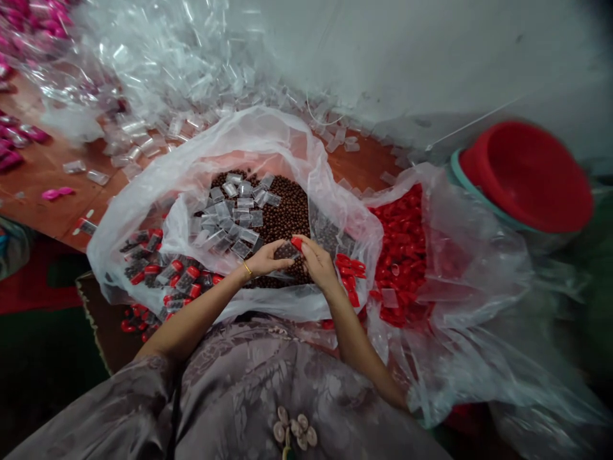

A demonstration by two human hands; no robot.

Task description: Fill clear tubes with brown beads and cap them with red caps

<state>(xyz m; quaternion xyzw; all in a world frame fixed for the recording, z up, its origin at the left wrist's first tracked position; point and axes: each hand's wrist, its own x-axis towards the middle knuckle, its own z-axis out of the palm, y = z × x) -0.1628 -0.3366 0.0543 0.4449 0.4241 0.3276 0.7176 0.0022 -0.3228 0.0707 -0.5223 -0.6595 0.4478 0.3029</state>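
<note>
Over an open white plastic bag (268, 124), my left hand (268, 260) is closed on a small clear container (287, 250) that looks filled with dark beads. My right hand (317, 262) pinches a red cap (297, 243) at the container's upper end; whether the cap is fully seated I cannot tell. Beneath both hands lie loose brown beads (287, 214). Several clear empty containers (223, 211) rest on the beads to the left. Beside my right wrist are a few loose red caps (351, 271).
Filled red-capped containers (184, 278) are heaped at the left. A bag of red caps (400, 249) stands at the right, near a red basin (531, 176). Clear containers (158, 57) are piled at the back against the wall (431, 57). Pink pieces (16, 137) lie far left.
</note>
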